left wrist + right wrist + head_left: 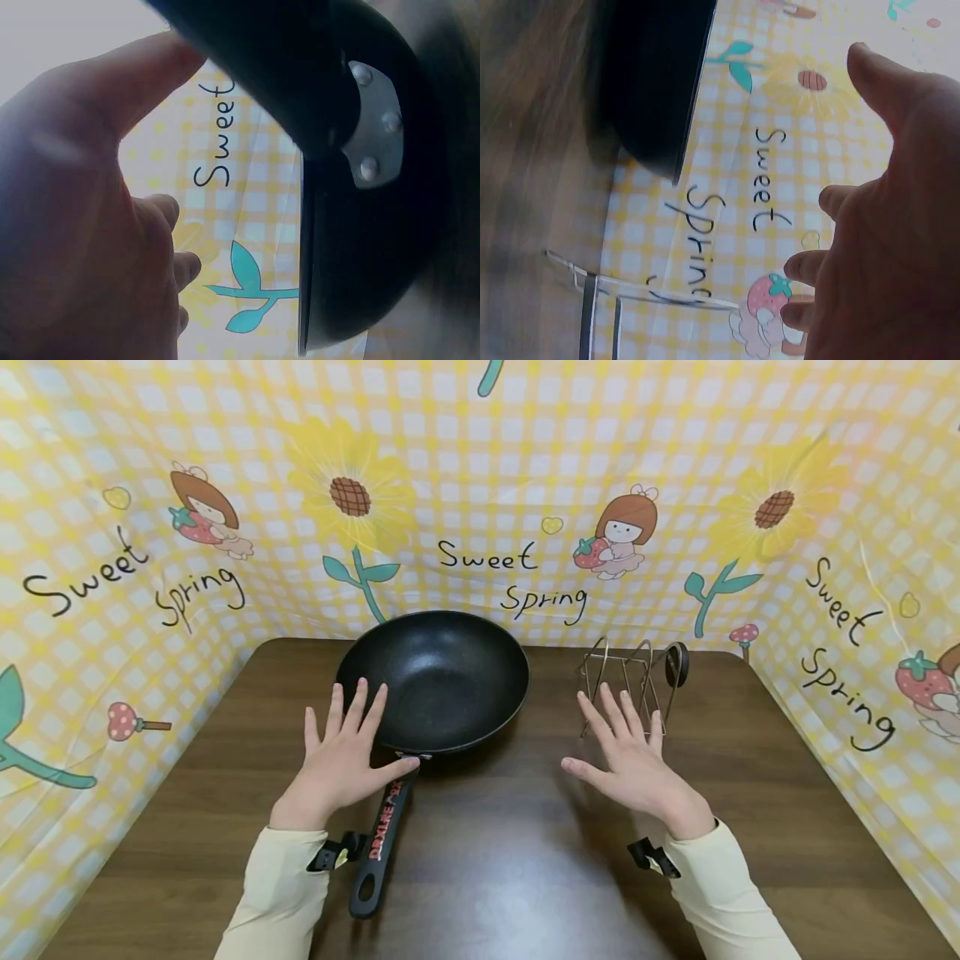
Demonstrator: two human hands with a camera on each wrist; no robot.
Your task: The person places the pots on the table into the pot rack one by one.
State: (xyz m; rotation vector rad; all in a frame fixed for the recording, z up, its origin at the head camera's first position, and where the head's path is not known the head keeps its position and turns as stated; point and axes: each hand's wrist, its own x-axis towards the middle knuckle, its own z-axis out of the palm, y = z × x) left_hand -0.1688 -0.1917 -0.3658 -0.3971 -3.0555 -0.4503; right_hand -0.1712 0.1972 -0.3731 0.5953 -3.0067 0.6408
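Observation:
A black wok (450, 685) stands on the brown table, its handle (381, 847) pointing toward the front edge. My left hand (341, 764) is spread flat over the wok's near left side, with straight fingers and nothing held. In the left wrist view, the thumb overlaps the edge of the wok's handle (262, 67); whether they touch I cannot tell. My right hand (633, 764), fingers spread and holding nothing, hovers in front of a metal wire rack (622, 672). The right wrist view shows part of that wire rack (592, 307) below the wok (656, 82).
A round dark disc (677, 665) sits at the rack's right end. Yellow checked cloth (480, 477) with flowers and "Sweet Spring" lettering walls the table (510, 860) at the back and both sides. Each sleeve carries a small black wrist camera (654, 857).

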